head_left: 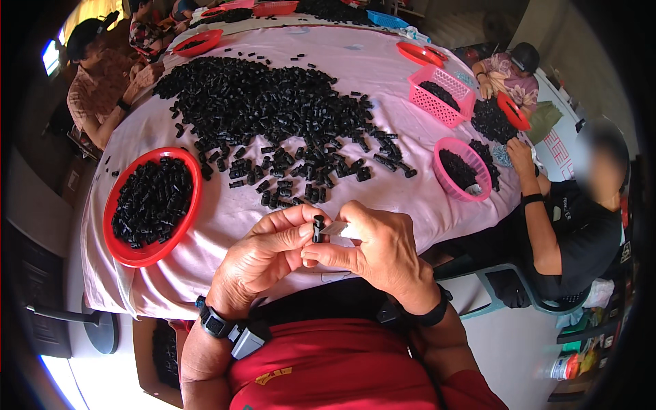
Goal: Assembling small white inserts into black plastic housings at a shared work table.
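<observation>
Red cloth of our shirt point(342, 369) is filling the lower edge, and just above it we are bringing both hands together over the near rim of the pink-covered table point(383, 68). Our left hand point(263, 263) is pinching a small black plastic cylinder-shaped part point(318, 227) upright, its fingers clamped together on it. Our right hand point(383, 249) is pressing a small flat grey blade point(335, 229) against that part, with its fingers closed around the blade. We are wearing a dark wristband on each wrist. Beyond our hands, a big loose heap of the same black parts point(266, 102) is spreading across the table. To our left, a round red plastic tray point(140, 254) is holding more of them. To our right, a person in black is reaching toward a round pink mesh basket point(447, 145).
</observation>
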Demonstrator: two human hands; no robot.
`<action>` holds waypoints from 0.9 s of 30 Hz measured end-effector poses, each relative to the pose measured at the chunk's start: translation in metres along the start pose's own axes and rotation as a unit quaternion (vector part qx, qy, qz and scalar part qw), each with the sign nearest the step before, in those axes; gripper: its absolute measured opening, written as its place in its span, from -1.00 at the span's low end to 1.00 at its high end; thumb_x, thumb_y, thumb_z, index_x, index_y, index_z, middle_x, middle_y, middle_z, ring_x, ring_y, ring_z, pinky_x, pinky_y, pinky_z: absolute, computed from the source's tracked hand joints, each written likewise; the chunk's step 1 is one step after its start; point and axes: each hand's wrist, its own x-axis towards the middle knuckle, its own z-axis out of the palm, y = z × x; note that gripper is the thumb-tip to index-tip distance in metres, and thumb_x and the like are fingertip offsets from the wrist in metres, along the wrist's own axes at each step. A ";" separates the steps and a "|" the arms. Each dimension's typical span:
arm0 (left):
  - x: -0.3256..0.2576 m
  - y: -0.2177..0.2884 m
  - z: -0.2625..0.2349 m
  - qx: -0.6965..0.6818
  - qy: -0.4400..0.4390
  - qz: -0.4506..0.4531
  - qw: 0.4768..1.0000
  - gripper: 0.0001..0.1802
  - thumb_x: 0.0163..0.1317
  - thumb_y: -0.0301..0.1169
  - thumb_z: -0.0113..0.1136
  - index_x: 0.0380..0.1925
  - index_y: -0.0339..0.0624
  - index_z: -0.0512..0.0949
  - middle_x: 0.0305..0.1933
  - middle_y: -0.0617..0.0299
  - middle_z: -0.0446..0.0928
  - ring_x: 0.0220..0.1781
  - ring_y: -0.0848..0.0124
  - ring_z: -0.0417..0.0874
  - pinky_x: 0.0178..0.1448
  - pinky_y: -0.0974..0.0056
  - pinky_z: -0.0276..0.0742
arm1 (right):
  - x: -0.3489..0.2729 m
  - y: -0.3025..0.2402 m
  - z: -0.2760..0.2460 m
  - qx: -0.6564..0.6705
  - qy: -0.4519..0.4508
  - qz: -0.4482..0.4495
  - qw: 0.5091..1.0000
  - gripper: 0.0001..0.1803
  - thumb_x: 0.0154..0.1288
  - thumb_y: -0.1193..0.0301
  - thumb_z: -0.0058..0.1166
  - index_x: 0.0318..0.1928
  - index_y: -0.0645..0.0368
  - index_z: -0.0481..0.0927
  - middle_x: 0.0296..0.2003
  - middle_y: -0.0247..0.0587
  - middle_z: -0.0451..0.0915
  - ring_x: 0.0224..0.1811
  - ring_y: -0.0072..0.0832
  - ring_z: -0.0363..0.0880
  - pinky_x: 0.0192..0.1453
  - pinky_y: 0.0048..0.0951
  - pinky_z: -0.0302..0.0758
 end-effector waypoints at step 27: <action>0.005 0.004 -0.006 0.099 0.056 0.068 0.991 -0.77 0.42 -0.37 0.10 0.01 -0.19 0.54 -0.26 0.30 0.61 -0.28 0.56 0.58 -0.17 0.47 0.50 | -0.001 -0.004 -0.001 0.288 -0.036 0.145 0.946 -0.83 0.31 0.44 0.20 -0.20 0.29 0.58 -0.49 -0.45 0.59 -0.55 -0.91 0.32 -0.57 -0.71 0.19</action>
